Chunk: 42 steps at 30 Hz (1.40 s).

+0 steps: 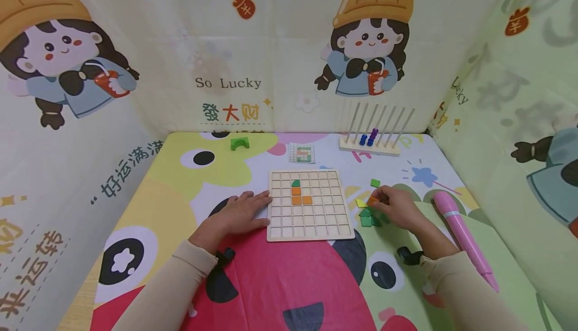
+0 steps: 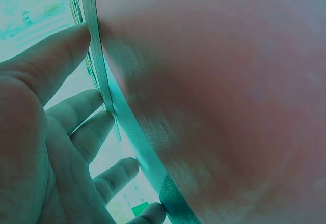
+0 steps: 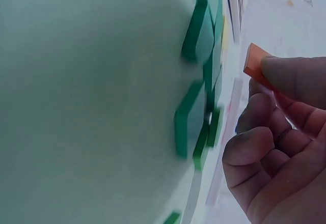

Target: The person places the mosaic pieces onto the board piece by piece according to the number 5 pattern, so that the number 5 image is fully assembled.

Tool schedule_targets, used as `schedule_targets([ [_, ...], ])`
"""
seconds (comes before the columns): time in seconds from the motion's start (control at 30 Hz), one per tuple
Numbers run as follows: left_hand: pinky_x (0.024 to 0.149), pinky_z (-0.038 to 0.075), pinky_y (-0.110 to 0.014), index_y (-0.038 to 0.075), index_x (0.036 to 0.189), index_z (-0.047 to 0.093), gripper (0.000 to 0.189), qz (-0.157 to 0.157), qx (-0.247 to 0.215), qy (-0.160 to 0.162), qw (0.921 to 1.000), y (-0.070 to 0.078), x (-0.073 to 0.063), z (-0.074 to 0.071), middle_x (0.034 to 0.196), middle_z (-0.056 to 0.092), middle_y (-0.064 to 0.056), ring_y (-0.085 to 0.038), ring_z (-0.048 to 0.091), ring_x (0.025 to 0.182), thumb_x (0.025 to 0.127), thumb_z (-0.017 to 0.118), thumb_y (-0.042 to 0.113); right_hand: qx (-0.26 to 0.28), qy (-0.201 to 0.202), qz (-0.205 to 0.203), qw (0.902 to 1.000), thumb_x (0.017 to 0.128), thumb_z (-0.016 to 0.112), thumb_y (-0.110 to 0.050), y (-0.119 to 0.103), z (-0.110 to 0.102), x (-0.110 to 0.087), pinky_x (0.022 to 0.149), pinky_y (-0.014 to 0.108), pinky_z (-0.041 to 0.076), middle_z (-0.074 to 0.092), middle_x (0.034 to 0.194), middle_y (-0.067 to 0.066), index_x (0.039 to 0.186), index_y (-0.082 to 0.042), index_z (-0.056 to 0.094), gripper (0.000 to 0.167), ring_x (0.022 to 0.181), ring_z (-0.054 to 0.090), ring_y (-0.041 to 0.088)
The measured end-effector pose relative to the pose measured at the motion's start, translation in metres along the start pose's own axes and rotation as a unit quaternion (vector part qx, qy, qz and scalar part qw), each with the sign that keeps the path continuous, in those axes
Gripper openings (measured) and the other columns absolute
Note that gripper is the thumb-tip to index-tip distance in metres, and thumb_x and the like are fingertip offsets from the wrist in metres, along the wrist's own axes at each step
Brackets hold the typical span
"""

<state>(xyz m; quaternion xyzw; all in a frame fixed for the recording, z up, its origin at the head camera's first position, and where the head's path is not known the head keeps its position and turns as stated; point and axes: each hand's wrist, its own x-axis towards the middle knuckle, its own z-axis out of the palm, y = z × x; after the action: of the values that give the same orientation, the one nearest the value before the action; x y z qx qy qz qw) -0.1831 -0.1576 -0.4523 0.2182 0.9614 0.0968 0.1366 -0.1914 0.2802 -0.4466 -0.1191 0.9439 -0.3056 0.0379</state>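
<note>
One orange tile
Right hand pinches it beyond board's right edge; left hand, spread, touches left edge.

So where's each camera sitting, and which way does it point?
Head: worn on the head, facing forward and down at the grid board; the left hand, right hand and sleeved forearms show.
Left wrist: worn there, facing along the left hand's fingers, which show, toward the board's edge.
Right wrist: worn there, facing past green pieces toward the right hand's fingers, which pinch an orange piece.
Shared: the head and right wrist views both show that pinched orange piece.
</note>
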Motion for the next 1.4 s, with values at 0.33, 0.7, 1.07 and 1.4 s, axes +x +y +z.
schedule_targets([
  [0.33,0.116,0.031,-0.066,0.024,0.161,0.040,0.076,-0.007,0.002,-0.001,1.0000,-0.001,0.000,-0.002,0.170,0.032,0.000,-0.040,0.032,0.152,0.096,0.069,0.049,0.017,-0.032,-0.027,0.9990,0.098,0.068,-0.012,-0.031,0.020,0.022,0.076,0.035,0.053,0.072,0.099,0.006,0.109,-0.006,0.068,0.012,0.087,0.065,0.017],
  [0.7,0.116,0.032,-0.065,0.025,0.161,0.041,0.077,-0.007,0.000,-0.003,1.0000,-0.002,-0.001,-0.001,0.170,0.032,0.001,-0.039,0.033,0.151,0.094,0.070,0.050,0.014,-0.067,-0.049,0.9965,0.100,0.067,-0.013,-0.063,0.033,0.042,0.077,0.035,0.051,0.070,0.096,0.003,0.105,-0.009,0.069,0.007,0.085,0.059,0.017],
  [1.07,0.115,0.032,-0.066,0.023,0.161,0.041,0.076,0.001,-0.002,-0.004,1.0000,-0.002,-0.001,-0.003,0.170,0.033,-0.001,-0.041,0.033,0.151,0.095,0.069,0.049,0.008,-0.099,-0.070,0.9926,0.099,0.066,-0.012,-0.077,0.044,0.061,0.083,0.038,0.050,0.070,0.097,0.002,0.104,-0.011,0.070,0.005,0.088,0.060,0.017],
  [1.4,0.116,0.032,-0.065,0.025,0.161,0.041,0.077,0.000,-0.001,-0.005,1.0000,-0.001,0.000,-0.003,0.170,0.033,0.000,-0.040,0.033,0.151,0.094,0.070,0.050,0.002,-0.117,-0.067,0.9909,0.099,0.069,-0.013,-0.089,0.054,0.070,0.085,0.039,0.051,0.070,0.097,0.000,0.103,-0.011,0.070,0.005,0.089,0.062,0.017],
])
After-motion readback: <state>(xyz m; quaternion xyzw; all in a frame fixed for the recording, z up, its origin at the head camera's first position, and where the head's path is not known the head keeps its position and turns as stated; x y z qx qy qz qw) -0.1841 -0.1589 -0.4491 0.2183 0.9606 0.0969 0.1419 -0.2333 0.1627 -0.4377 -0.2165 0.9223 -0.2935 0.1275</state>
